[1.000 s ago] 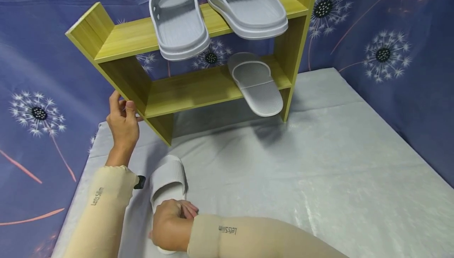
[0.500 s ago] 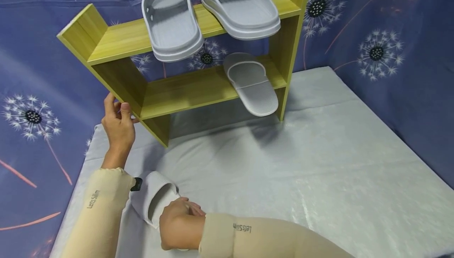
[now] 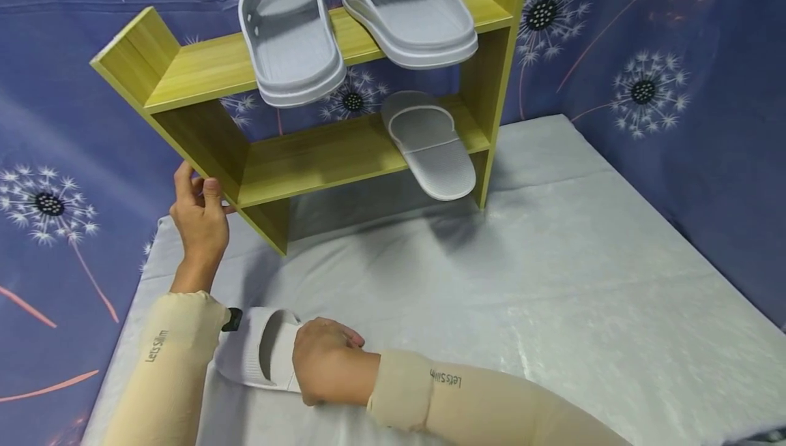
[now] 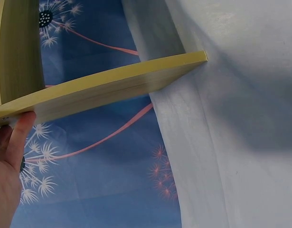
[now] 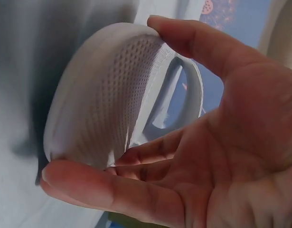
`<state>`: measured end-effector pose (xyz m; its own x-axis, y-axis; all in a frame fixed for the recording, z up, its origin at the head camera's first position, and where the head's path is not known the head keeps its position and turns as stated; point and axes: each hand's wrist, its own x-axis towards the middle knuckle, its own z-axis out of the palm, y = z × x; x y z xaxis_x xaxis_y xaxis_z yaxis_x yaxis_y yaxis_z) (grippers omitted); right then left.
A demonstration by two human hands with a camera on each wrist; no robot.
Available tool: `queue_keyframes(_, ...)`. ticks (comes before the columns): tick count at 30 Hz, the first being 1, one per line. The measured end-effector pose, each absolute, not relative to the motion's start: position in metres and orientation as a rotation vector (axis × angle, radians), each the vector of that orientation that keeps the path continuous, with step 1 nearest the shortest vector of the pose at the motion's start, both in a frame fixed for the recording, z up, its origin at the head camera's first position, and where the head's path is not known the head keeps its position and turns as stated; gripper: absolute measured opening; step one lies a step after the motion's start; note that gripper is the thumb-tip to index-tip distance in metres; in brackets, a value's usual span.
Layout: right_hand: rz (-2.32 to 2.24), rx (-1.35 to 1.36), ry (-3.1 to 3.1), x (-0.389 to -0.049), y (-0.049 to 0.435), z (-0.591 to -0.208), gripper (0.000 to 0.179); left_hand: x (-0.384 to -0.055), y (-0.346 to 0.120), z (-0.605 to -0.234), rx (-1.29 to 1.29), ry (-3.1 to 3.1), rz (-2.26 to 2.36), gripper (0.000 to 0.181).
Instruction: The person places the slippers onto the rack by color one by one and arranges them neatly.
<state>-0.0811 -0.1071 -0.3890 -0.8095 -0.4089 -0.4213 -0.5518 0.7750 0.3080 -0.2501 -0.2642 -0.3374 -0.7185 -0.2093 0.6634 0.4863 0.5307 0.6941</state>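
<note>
My right hand (image 3: 328, 361) grips a light grey slide slipper (image 3: 248, 350) by its heel end, thumb on one edge and fingers along the other in the right wrist view. The slipper's ribbed strap points left in the head view, and part of the sole is hidden under the hand. My left hand (image 3: 201, 217) touches the outer face of the left side panel of a yellow-green wooden shoe rack (image 3: 319, 159). In the left wrist view, extended fingertips (image 4: 26, 118) meet that panel.
Two grey clogs (image 3: 291, 43) sit on the rack's upper board, toes outward. A matching grey slipper (image 3: 432, 153) rests at the right of the lower board. The rack stands on a white cloth-covered table (image 3: 552, 282), with blue dandelion-print fabric (image 3: 675, 159) behind and beside it.
My right hand has moved up and right, turning the slipper from toe toward the rack to toe toward the left. My left hand stays at the side panel; the view has shifted slightly.
</note>
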Motion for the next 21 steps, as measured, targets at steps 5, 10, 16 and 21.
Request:
queue_keyframes(5, 0.541, -0.704, 2.707, -0.081, -0.095, -0.381, 0.067, -0.249, -0.263, -0.337, -0.229, -2.041, -1.213, 0.035)
queue_keyframes(10, 0.482, -0.694, 2.707, -0.085, -0.08, -0.373, 0.07, -0.249, -0.262, -0.338, -0.202, -2.049, -1.224, 0.035)
queue_keyframes(16, 0.278, -0.664, 2.736, -0.095, -0.055, -0.361, 0.075, -0.248, -0.262, -0.336, -0.189, -2.051, -1.223, 0.034)
queue_keyframes(21, 0.168, -0.661, 2.752, -0.102, -0.034, -0.355, 0.084, -0.247, -0.261, -0.335, -0.201, -2.045, -1.228, 0.034)
